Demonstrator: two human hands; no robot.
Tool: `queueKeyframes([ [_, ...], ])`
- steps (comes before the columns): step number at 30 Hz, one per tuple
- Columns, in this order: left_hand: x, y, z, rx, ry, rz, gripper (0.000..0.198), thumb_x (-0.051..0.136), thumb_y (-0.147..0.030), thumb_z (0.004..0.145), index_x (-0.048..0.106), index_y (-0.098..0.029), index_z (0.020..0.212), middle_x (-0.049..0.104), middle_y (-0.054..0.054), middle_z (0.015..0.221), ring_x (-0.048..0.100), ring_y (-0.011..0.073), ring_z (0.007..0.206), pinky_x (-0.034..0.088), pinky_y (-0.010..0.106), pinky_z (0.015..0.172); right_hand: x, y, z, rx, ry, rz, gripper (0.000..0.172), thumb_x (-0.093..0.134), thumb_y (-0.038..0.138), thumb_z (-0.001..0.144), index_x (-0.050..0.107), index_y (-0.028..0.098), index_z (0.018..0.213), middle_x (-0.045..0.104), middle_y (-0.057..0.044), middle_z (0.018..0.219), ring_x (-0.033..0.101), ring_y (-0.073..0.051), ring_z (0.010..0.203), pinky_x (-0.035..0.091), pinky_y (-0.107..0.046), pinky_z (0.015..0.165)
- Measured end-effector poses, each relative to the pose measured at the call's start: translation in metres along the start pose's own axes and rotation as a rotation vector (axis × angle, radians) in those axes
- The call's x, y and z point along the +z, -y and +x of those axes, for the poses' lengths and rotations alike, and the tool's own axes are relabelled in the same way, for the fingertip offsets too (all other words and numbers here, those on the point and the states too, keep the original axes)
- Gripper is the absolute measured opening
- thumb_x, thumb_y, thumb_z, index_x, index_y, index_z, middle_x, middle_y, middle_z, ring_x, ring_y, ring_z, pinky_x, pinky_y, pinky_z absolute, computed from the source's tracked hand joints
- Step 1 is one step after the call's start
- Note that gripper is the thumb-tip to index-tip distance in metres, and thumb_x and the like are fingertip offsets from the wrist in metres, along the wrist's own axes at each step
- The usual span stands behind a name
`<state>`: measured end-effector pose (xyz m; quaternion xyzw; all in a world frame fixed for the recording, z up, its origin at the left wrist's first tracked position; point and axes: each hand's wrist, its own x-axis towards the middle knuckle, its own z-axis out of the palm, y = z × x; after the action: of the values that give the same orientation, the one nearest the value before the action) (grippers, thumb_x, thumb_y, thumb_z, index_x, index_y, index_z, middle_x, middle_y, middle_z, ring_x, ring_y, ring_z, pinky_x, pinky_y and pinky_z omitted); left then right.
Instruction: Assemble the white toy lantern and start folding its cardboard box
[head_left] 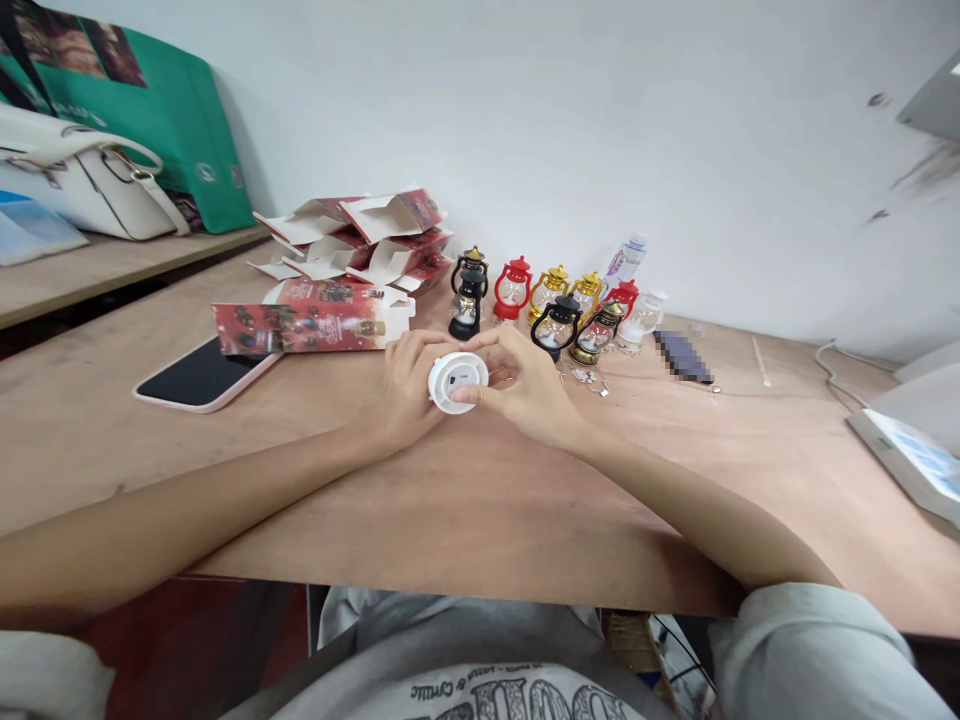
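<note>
The left hand (pixel 409 385) wraps the side of a white round piece (pixel 459 382) while the right hand (pixel 529 395) grips its other side, thumb on the flat face, probably to keep that face turned up for viewing. The piece is held above the wooden table (pixel 465 510), near its middle. Small lanterns (pixel 513 292) stand beyond, apparently grouped within reach; red boxes (pixel 397 252) are stacked beside them, against a pale wall (pixel 540 120).

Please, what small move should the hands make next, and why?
Perhaps the right hand should slide its thumb onto the dark spot: the thumb lies beside it, and the left hand holds the white piece, its round face toward the camera.
</note>
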<state>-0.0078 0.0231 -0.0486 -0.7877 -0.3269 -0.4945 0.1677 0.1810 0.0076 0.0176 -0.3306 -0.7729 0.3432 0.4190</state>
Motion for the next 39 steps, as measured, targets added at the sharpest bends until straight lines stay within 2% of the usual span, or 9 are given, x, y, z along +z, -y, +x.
queueKeyframes([
  [8, -0.001, -0.005, 0.001, -0.085, 0.090, -0.028, 0.023, 0.056, -0.036, 0.099, 0.053, -0.023, 0.118, 0.062, 0.008, 0.116, 0.058, 0.0241, 0.107, 0.046, 0.042, 0.087, -0.003, -0.001, 0.009, 0.153, 0.034, 0.244, 0.056, 0.095, 0.051, 0.048, 0.063, 0.020, 0.082, 0.067, 0.001, 0.086, 0.063, -0.013, 0.072, 0.053, -0.029, 0.068],
  [13, -0.003, -0.004, 0.007, -0.058, 0.081, -0.088, 0.026, 0.060, -0.029, 0.095, 0.051, -0.021, 0.118, 0.065, 0.007, 0.113, 0.060, 0.0218, 0.105, 0.047, 0.038, 0.086, -0.022, -0.017, 0.027, 0.311, -0.053, 0.368, 0.043, 0.083, 0.055, 0.070, 0.066, 0.019, 0.085, 0.069, -0.001, 0.086, 0.065, -0.011, 0.072, 0.055, -0.026, 0.067],
  [18, -0.003, 0.000, 0.005, -0.009, 0.035, -0.129, 0.036, 0.065, -0.026, 0.091, 0.050, -0.022, 0.123, 0.065, 0.006, 0.116, 0.060, 0.0215, 0.109, 0.047, 0.038, 0.092, -0.028, -0.055, 0.033, 0.514, -0.122, 0.112, 0.011, 0.061, 0.027, 0.092, 0.064, 0.016, 0.089, 0.072, -0.008, 0.089, 0.067, -0.013, 0.071, 0.058, -0.030, 0.070],
  [20, -0.002, 0.000, 0.004, -0.015, 0.055, -0.128, 0.037, 0.065, -0.024, 0.091, 0.049, -0.021, 0.124, 0.065, 0.006, 0.116, 0.060, 0.0212, 0.110, 0.046, 0.038, 0.092, -0.028, -0.069, 0.032, 0.443, -0.114, -0.084, 0.006, 0.062, 0.016, 0.089, 0.067, 0.014, 0.092, 0.073, -0.008, 0.091, 0.068, -0.015, 0.075, 0.057, -0.032, 0.076],
  [25, -0.003, -0.001, 0.005, -0.088, 0.098, -0.089, 0.031, 0.061, -0.024, 0.093, 0.049, -0.018, 0.121, 0.063, 0.009, 0.117, 0.058, 0.0220, 0.111, 0.046, 0.039, 0.094, -0.031, -0.085, 0.029, 0.153, 0.012, -0.633, 0.026, 0.056, 0.008, 0.092, 0.076, 0.013, 0.108, 0.073, -0.014, 0.112, 0.067, -0.022, 0.100, 0.047, -0.038, 0.098],
  [29, -0.003, -0.001, 0.005, -0.113, 0.127, -0.071, 0.032, 0.061, -0.027, 0.093, 0.048, -0.019, 0.121, 0.063, 0.010, 0.118, 0.059, 0.0231, 0.111, 0.047, 0.040, 0.093, -0.034, -0.089, 0.031, 0.014, 0.221, -0.957, 0.034, 0.050, 0.013, 0.099, 0.074, 0.018, 0.122, 0.072, -0.014, 0.118, 0.062, -0.026, 0.111, 0.044, -0.039, 0.099],
  [32, -0.003, -0.001, 0.005, -0.118, 0.135, -0.072, 0.030, 0.058, -0.030, 0.094, 0.046, -0.022, 0.120, 0.063, 0.009, 0.118, 0.060, 0.0252, 0.110, 0.047, 0.042, 0.091, -0.033, -0.089, 0.031, -0.037, 0.257, -1.082, 0.033, 0.050, 0.018, 0.100, 0.074, 0.018, 0.123, 0.073, -0.016, 0.118, 0.060, -0.030, 0.111, 0.044, -0.042, 0.095],
  [35, -0.003, 0.000, 0.004, -0.115, 0.162, -0.067, 0.030, 0.056, -0.032, 0.094, 0.045, -0.026, 0.121, 0.063, 0.009, 0.119, 0.060, 0.0269, 0.112, 0.046, 0.043, 0.090, -0.031, -0.084, 0.028, -0.132, 0.104, -1.021, 0.027, 0.052, 0.019, 0.099, 0.077, 0.013, 0.110, 0.074, -0.017, 0.108, 0.062, -0.028, 0.102, 0.046, -0.041, 0.090],
  [39, -0.004, -0.001, 0.003, -0.113, 0.194, -0.030, 0.032, 0.056, -0.031, 0.095, 0.043, -0.026, 0.124, 0.062, 0.009, 0.123, 0.059, 0.0282, 0.114, 0.043, 0.044, 0.090, -0.022, -0.059, 0.019, -0.416, -0.356, -0.586, 0.026, 0.049, 0.028, 0.102, 0.073, 0.017, 0.099, 0.072, -0.009, 0.090, 0.061, -0.018, 0.081, 0.049, -0.033, 0.075],
])
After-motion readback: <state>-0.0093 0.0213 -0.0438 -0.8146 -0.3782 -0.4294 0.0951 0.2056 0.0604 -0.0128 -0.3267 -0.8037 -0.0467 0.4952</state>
